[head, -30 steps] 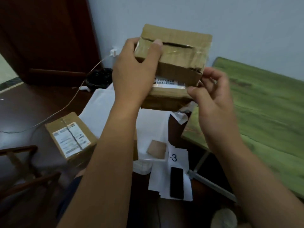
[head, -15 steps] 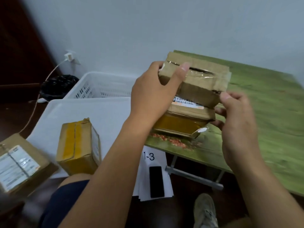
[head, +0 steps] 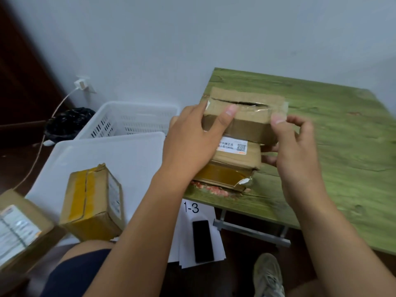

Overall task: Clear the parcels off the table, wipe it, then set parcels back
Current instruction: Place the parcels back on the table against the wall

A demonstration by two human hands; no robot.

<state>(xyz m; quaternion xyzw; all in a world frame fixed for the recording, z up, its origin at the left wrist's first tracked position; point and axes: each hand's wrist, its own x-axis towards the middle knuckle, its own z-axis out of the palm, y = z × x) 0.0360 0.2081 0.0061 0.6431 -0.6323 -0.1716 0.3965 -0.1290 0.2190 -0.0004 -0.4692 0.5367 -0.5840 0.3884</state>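
A brown cardboard parcel (head: 246, 116) with clear tape and a split top sits on a lower parcel (head: 233, 166) that has a white label and yellow tape. The stack rests on the near left corner of the green table (head: 342, 157). My left hand (head: 192, 142) grips the stack's left side, thumb on the top parcel. My right hand (head: 293, 144) holds the right end of the top parcel with its fingertips. Another yellow-taped parcel (head: 94, 200) lies on a white tray (head: 107, 155) to the left. A labelled parcel (head: 19, 228) is at the far left edge.
A white slotted basket (head: 128, 118) stands behind the tray by the wall. A black bag (head: 68, 123) and a charger with cable (head: 82, 84) are near the wall. Paper marked 1-3 (head: 192, 211) and a black phone (head: 202, 241) lie on the floor. My shoe (head: 267, 273) is below.
Both hands carried the two stacked parcels from mid-air on the left over to the green table and lowered them onto its near left corner. The view swung right.
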